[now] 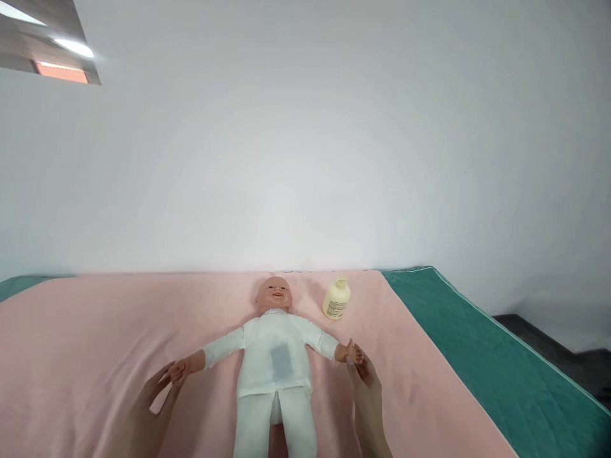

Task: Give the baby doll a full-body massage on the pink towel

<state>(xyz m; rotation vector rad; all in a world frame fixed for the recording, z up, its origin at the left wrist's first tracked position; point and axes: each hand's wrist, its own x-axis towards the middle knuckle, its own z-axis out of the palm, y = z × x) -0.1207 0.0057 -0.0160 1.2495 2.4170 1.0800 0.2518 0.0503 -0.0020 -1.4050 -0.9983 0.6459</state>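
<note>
A baby doll (260, 356) in a white top and white trousers lies on its back, its head toward the wall and its arms spread wide. A grey patch shows on the front of its top. My left hand (155, 401) pinches the doll's hand on the left side between thumb and fingers. On the right, my right hand (366, 388) holds the doll's other hand, with the thumb in front and the fingers behind. A pale yellow bottle (337, 299) with printed text stands to the right of the doll's head.
Under the doll spreads a pink cloth (95, 337) with soft folds. A green cover (468, 343) shows at the right and at the far left. Behind rises a plain pale wall (286, 140). Something dark lies beyond the right edge.
</note>
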